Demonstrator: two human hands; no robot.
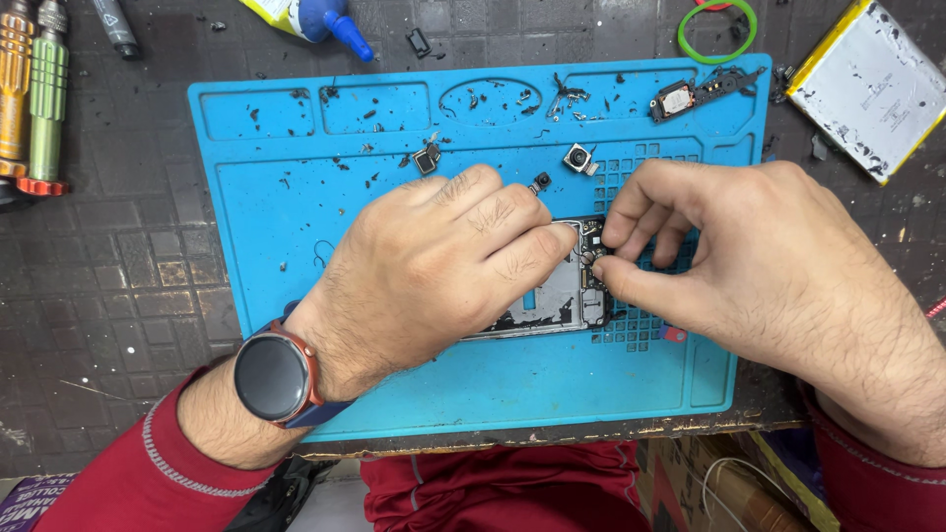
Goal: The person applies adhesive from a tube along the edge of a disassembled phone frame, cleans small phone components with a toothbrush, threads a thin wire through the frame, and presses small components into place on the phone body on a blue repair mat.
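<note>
An opened phone frame (pixel 552 296) lies on a blue repair mat (pixel 296 197), mostly covered by my hands. My left hand (pixel 434 266) rests over the frame and grips it, fingers curled along its top edge. My right hand (pixel 749 256) pinches a small dark part (pixel 594 258) at the frame's right end between thumb and forefinger. A round dark watch (pixel 272 376) sits on my left wrist above a red sleeve.
Loose camera modules (pixel 578 157) (pixel 428 159) and a small circuit board (pixel 690 94) lie on the mat's upper part among black debris. A flat battery (pixel 872 87) and green ring (pixel 717 32) sit top right, screwdrivers (pixel 44 94) top left, a blue-tipped bottle (pixel 325 20) above.
</note>
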